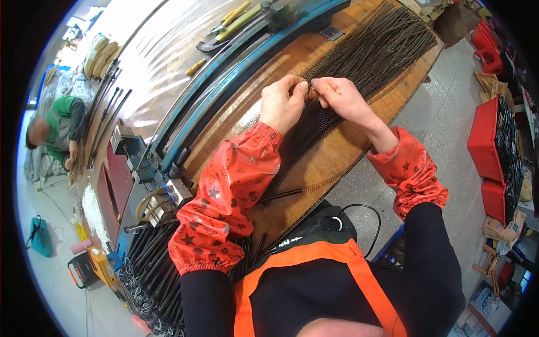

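Over the bench point(331, 154), pinching something small and dark, probably a spring point(309, 88), between the fingers of left hand point(282, 104) and right hand point(343, 101), right above the spring pile point(368, 53), so seemingly mid-piece, with loads apparently left and honestly no telling the number done.

one heap of dark coiled wires point(379, 48), two red sleeves point(224, 185), one co-worker point(60, 121), one teal bag point(40, 238)

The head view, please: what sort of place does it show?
Probably a manufacturing workshop: a long blue metal rail, a bundle of dark strands on a wooden workbench, and red bins of parts.
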Tool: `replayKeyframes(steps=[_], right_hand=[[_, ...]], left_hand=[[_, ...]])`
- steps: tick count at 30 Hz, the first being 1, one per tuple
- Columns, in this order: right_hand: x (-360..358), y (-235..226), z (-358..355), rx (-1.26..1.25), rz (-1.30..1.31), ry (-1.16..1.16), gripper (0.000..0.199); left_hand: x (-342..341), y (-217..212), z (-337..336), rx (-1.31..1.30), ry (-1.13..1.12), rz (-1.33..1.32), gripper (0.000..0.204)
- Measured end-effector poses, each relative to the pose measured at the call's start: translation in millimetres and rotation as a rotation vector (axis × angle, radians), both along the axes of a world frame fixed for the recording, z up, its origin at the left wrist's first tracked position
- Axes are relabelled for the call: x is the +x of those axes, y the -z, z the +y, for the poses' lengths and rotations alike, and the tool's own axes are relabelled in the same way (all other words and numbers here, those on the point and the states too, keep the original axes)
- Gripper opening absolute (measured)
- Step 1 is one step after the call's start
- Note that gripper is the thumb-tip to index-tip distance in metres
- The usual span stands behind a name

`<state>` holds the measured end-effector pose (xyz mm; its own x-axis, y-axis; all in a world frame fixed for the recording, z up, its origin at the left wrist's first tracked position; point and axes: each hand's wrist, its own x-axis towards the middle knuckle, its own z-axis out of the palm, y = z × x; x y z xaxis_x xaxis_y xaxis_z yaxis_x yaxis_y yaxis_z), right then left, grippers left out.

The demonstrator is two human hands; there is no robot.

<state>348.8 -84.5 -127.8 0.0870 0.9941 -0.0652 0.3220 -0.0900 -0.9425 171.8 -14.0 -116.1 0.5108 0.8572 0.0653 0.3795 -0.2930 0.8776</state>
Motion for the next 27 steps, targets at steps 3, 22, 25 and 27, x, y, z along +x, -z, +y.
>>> replayKeyframes(steps=[3,22,25,27], right_hand=[[-15.0,3.0,-9.7,0.445,-0.421,0.106,0.018],[51.8,-19.2,90.7,0.872,-0.902,0.476,0.022],[81.2,-12.1,153.6,0.866,-1.282,0.654,0.024],[79.0,-6.6,175.5,0.836,-1.133,0.500,0.024]], left_hand=[[3.4,-4.9,0.8,-0.250,-0.044,-0.065,0.029],[-193.1,-60.7,-132.0,0.572,0.259,0.776,0.033],[-208.7,-55.4,-126.6,0.569,0.295,0.921,0.032],[-226.6,-41.6,-127.8,0.577,0.274,0.906,0.025]])
